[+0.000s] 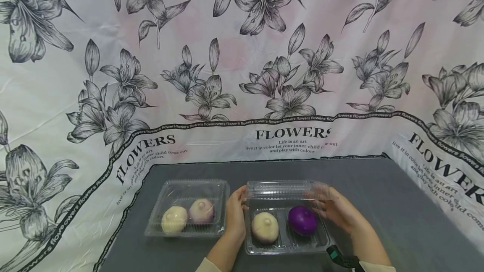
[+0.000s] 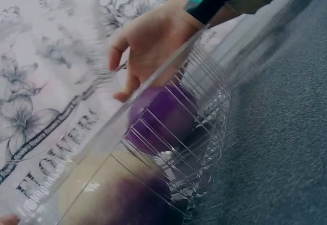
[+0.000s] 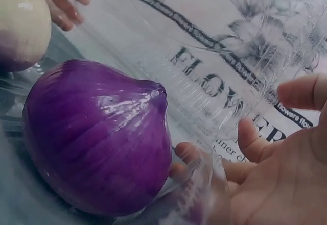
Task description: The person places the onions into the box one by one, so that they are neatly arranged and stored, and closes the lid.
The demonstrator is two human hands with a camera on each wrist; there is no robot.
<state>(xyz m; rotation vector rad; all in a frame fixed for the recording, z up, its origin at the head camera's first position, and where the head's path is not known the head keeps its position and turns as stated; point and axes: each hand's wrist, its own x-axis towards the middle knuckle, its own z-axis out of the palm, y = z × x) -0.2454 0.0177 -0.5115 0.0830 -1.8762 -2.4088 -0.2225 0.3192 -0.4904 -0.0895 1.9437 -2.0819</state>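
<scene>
A clear plastic clamshell box (image 1: 285, 252) stands on the grey table with its lid (image 1: 277, 189) raised at the back. Inside lie a cream onion-like bulb (image 1: 265, 227) with a purplish base and a glossy purple onion (image 3: 97, 138), side by side. My left hand (image 1: 235, 213) is at the box's left side, its fingertips by the lid's edge. On the right side my right hand (image 1: 342, 211) has its fingers spread and loosely bent by the lid; the clear plastic partly covers them. In the right wrist view the right palm faces the purple onion, apart from it.
Left of my left hand, a second clear box (image 1: 155, 232) stands with its lid over two pale bulbs, one cream (image 1: 174, 220) and one pinkish (image 1: 202, 211). A flower-printed cloth (image 1: 211, 142) hangs round the back and sides of the grey table (image 1: 397, 221).
</scene>
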